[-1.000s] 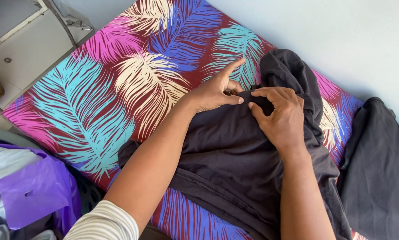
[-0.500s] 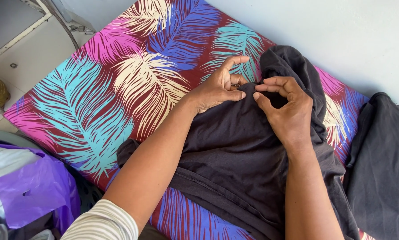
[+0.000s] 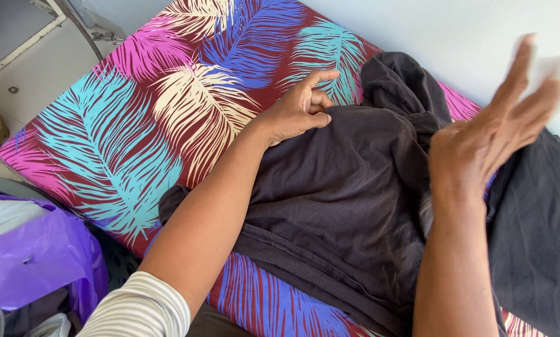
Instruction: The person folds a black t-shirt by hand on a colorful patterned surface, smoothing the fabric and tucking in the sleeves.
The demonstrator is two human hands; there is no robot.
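Now, item one: right hand point(image 3: 492, 134), lifted clear of the cloth at the right of the frame, blurred, fingers spread and holding nothing; half a second ago it pinched the fabric fold just beside the other hand, so the two-handed pinch has been given up and the garment rests under one hand only. Item two: left hand point(image 3: 295, 112), upper centre, thumb and curled fingers pressed together on the upper edge of the dark garment point(image 3: 336, 206), forefinger stretched out over the mattress; whether it truly nips the cloth cannot be told. Item three: the garment itself, charcoal-brown knit, soft and creased, lying across the centre and lower right of the frame, bunched into a hump at its top near the wall, a stitched hem running along its lower edge. Item four: feather-print mattress point(image 3: 136, 131), maroon with turquoise, pink, cream and blue fronds. Item five: second dark cloth point(image 3: 542, 249), far right. Item six: purple plastic bag point(image 3: 37, 259), lower left.
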